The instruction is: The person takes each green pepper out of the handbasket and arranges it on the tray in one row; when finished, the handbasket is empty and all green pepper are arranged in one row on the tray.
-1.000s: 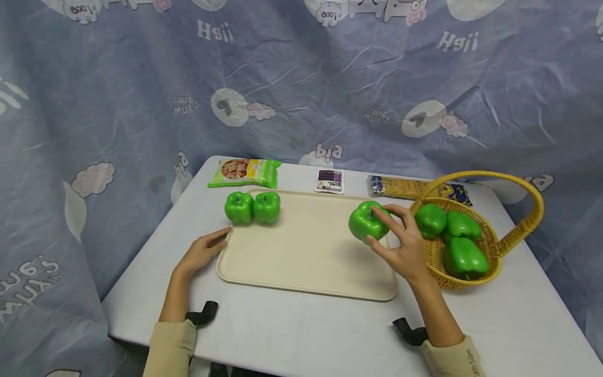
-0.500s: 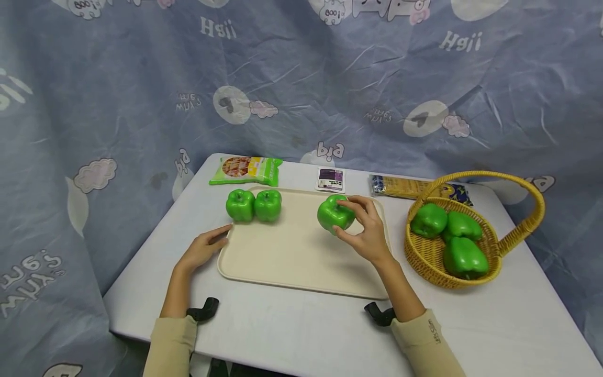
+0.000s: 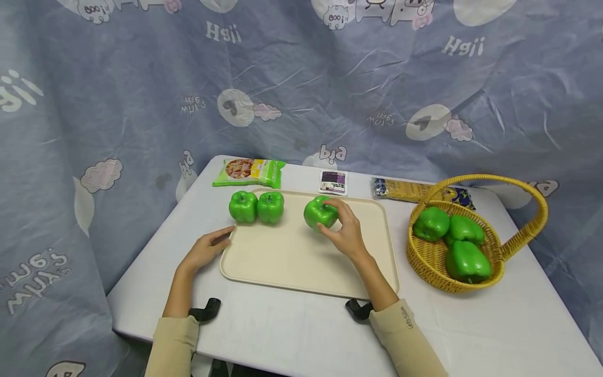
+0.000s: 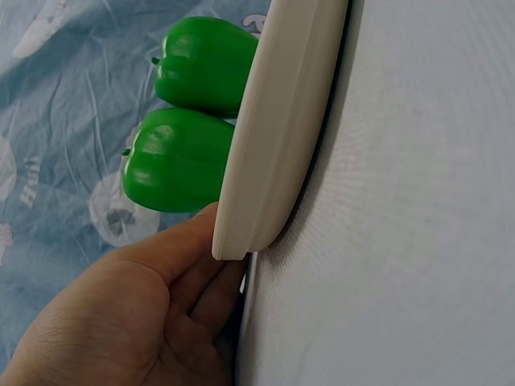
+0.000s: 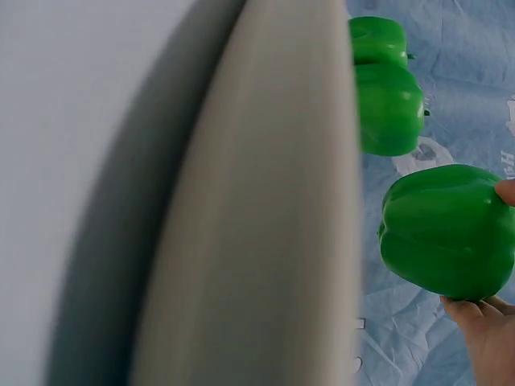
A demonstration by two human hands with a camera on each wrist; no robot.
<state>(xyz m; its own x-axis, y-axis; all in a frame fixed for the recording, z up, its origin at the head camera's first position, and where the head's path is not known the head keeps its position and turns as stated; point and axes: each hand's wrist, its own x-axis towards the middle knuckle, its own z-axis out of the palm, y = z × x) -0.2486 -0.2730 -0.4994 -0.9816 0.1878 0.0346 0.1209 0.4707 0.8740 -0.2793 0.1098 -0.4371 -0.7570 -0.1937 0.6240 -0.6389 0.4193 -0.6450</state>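
Observation:
My right hand (image 3: 346,230) pinches a green bell pepper (image 3: 319,213) between thumb and fingers, over the middle of the beige tray (image 3: 301,267). The right wrist view shows this bell pepper (image 5: 447,233) beyond the blurred tray edge (image 5: 257,201), with only part of the hand in sight. Two more bell peppers, a left one (image 3: 243,207) and a right one (image 3: 270,208), stand side by side at the tray's far left corner. My left hand (image 3: 202,251) rests at the left rim, fingers loosely extended; in the left wrist view the fingertips are partly hidden by the rim.
A yellow wicker basket (image 3: 424,267) with a tall handle stands right of the tray, holding three green bell peppers. Along the back lie a green food packet (image 3: 249,173), a small white packet (image 3: 333,183) and a long yellow-blue packet (image 3: 410,190). A curtain (image 3: 301,78) hangs behind.
My right hand has carried the bell pepper leftward from beside the basket to the middle of the tray. My left hand stays at the rim.

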